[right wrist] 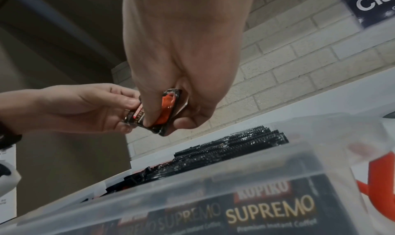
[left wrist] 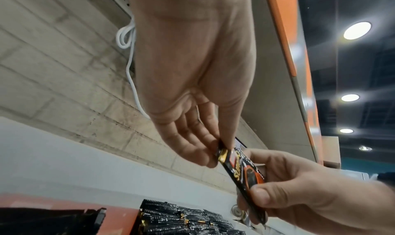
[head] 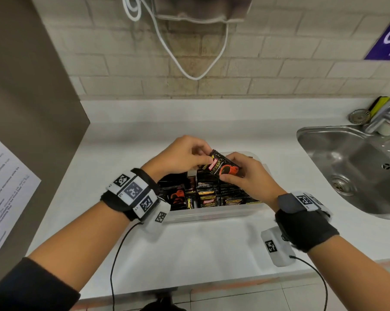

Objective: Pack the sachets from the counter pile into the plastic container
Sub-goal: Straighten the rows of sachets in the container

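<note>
A clear plastic container (head: 212, 213) sits on the white counter (head: 122, 158), packed with several black Kopiko Supremo sachets (head: 208, 202) standing on edge. Above it, both hands hold one black sachet (head: 223, 167) with a red cup print, tilted. My left hand (head: 206, 157) pinches its upper left corner. My right hand (head: 233, 170) grips its lower right part between thumb and fingers. In the left wrist view the left hand (left wrist: 222, 148) pinches the sachet (left wrist: 245, 172) at its top edge. In the right wrist view the right hand (right wrist: 162, 118) curls round the sachet (right wrist: 167, 106) above the container (right wrist: 192, 189).
A steel sink (head: 357, 171) with a tap (head: 387, 115) lies to the right. On the left stands a brown panel (head: 32, 108) with a printed sheet (head: 3, 189). A white cable (head: 189, 66) hangs on the brick wall. The counter's front edge is close to my forearms.
</note>
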### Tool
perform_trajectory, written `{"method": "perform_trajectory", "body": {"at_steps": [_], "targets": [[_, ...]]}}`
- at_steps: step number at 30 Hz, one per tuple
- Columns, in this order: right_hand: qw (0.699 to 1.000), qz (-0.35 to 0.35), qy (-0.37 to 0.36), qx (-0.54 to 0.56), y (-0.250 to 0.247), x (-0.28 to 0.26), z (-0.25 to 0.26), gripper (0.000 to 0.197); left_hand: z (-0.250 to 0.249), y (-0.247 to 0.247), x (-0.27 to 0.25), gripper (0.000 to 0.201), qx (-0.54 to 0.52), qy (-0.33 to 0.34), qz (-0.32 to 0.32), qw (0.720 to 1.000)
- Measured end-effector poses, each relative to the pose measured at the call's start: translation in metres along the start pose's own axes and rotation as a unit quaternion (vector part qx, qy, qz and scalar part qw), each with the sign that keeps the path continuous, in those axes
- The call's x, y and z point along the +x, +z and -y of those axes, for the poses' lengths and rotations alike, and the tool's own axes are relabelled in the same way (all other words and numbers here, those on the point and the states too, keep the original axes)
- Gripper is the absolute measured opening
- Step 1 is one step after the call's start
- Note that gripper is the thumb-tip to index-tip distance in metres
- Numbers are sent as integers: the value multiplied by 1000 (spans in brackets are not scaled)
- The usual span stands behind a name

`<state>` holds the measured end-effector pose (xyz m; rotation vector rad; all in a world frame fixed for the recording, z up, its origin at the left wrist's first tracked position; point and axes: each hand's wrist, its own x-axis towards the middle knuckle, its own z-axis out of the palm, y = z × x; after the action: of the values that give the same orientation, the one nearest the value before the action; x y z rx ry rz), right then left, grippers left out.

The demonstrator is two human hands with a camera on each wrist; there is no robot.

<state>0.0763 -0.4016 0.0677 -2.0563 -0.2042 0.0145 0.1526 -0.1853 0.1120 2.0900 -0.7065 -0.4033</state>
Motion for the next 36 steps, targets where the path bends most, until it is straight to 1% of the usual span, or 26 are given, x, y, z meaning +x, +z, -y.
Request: {"method": "perform_trajectory", "body": {"at_steps": [4,6,10,12,14,17,20,23,26,28,30,33,34,36], "targets": [[999,13,8,-40,1,4,2,27,-3,8,-5,7,-13,39,-15,999],[999,20,9,-32,3,4,4,27,-4,12,-8,10,-15,49,-11,999],[999,34,8,3,6,2,4,31,-5,15,-12,13,-68,29,22,997],[999,44,11,7,8,1,2,31,-4,13,-12,16,-56,30,25,998],[998,51,0,-22,8,-1,2,31,-3,13,-12,16,-33,31,16,999],[993,45,-32,-107,7,-5,1,32,0,13,-12,14,-11,16,8,1000],[986,25,-45,-158,1,-9,-3,30,8,16,-13,13,21,3,26,999],[978,39,-50,-198,-3,-10,-6,39,16,24,-14,15,74,0,56,996],[963,51,-53,-260,-2,-14,-9,44,22,36,-14,18,107,6,81,991],[951,70,-53,-298,1,-16,-11,53,25,43,-14,18,126,1,93,988],[931,107,-41,-345,3,-17,-15,64,29,49,-14,18,161,-9,96,982],[890,165,-2,-425,6,-18,-23,74,35,59,-15,22,207,-16,93,974],[880,176,9,-441,6,-17,-25,75,36,62,-16,25,209,-19,86,974],[871,186,27,-454,6,-15,-29,74,38,66,-16,29,204,-27,58,977]]}}
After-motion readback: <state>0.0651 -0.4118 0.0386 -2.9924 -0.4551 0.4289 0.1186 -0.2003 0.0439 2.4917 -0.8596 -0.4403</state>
